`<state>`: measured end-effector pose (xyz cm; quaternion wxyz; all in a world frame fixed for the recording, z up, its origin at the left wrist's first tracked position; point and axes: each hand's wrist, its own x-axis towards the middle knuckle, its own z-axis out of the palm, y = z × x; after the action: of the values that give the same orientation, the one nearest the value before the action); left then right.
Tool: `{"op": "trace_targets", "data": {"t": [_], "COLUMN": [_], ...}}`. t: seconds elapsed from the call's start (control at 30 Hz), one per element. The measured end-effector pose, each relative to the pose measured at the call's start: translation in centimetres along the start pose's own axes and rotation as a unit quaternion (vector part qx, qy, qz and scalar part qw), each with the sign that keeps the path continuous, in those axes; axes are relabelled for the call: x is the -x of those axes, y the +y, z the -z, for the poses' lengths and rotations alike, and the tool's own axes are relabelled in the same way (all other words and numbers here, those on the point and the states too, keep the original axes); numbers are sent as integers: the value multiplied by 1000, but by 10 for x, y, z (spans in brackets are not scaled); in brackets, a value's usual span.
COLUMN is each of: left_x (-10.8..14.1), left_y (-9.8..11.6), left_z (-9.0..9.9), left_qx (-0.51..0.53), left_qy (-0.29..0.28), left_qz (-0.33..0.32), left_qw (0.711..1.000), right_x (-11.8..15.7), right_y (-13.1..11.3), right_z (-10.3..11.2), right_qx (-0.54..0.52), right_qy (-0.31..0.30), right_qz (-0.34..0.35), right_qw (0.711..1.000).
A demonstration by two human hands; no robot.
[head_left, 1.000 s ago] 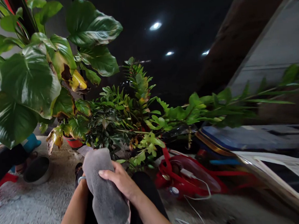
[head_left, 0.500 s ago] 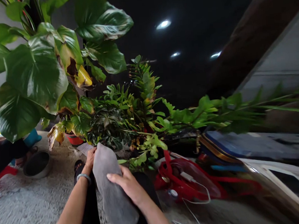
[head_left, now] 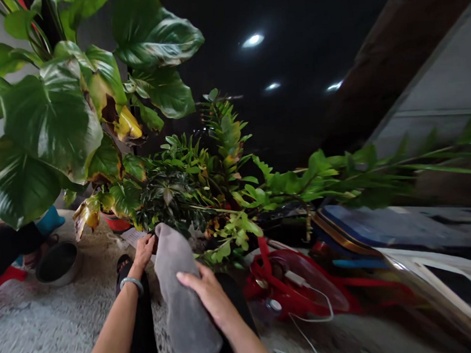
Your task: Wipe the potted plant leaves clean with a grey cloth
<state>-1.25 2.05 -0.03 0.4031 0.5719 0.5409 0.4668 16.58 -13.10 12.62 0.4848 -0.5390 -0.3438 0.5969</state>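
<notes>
A long, soft piece of grey cloth [head_left: 183,304] hangs over my lap, narrow at the top and wider and rounded at the bottom. My right hand [head_left: 209,294] grips its right side, thumb lying across the front and the other fingers hidden behind. At the cloth's upper left edge is my left hand [head_left: 144,250], with curled fingers and a bracelet [head_left: 132,283] on the wrist. What those fingers pinch is hidden. Just beyond that hand, a sheet of printed paper [head_left: 132,236] lies by the plants.
Leafy potted plants [head_left: 179,186] stand in front. To the right are a red bag [head_left: 283,280], a white cable [head_left: 314,318] and a blurred stack of cases [head_left: 344,228]. A metal basin [head_left: 58,264] sits at left near another person's leg [head_left: 10,243].
The grey cloth and my right hand have shifted slightly to the right. My left hand's fingers have moved a little right and stay curled at the cloth's upper edge.
</notes>
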Motion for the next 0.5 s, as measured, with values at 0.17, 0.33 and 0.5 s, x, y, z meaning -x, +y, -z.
{"op": "trace_targets", "data": {"t": [0.17,0.33,0.5], "left_x": [0,1,2], "left_y": [-5,-6,-6], "left_z": [-8,-1,17], "left_qx": [15,-8,-61], "left_qy": [-10,100,348], "left_qz": [16,4,-17], "left_qw": [1000,995,935], "right_x": [-35,-51,-7], "right_y": [-55,-3,33], "right_z": [11,0,0], "right_qx": [-76,-148,-128], "right_qy": [170,107,22], "right_qz": [158,-4,-95], "right_qw": [970,983,987]}}
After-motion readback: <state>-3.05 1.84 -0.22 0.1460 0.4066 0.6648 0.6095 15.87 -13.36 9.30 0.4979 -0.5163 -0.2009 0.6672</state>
